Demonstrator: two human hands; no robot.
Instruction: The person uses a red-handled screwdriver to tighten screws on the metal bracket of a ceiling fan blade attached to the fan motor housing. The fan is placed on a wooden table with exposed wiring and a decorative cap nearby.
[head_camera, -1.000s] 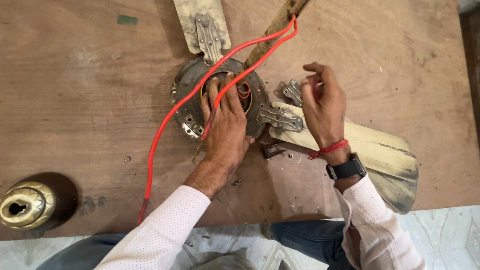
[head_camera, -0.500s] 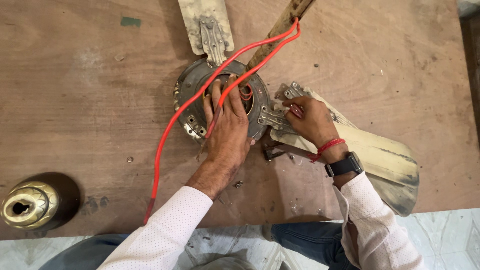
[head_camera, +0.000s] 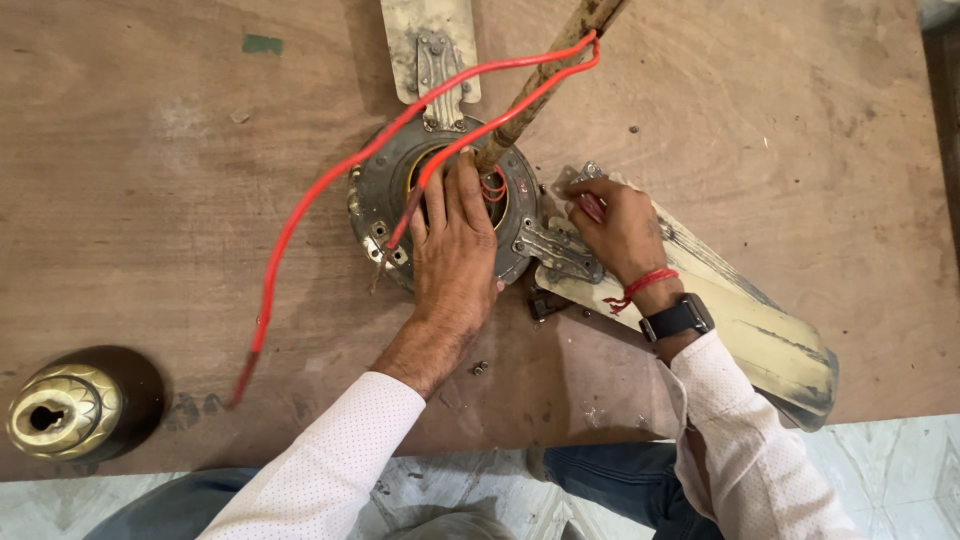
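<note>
A: What's worn?
B: White finely dotted long sleeves (head_camera: 330, 455) on both arms, blue jeans (head_camera: 610, 480). Right wrist: black watch (head_camera: 677, 318) with dark strap, red thread band (head_camera: 640, 287) just above it.
A: Left wrist?
B: Bare.

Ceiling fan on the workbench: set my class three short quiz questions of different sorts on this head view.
1. True or false: the left hand rests flat on the fan motor.
2. Which colour is the loose wire? A blue, B red, C green.
3. Fill in: the right hand is at the metal bracket of a fan ____.

Key: 1 true; 2 B; 3 blade.
</note>
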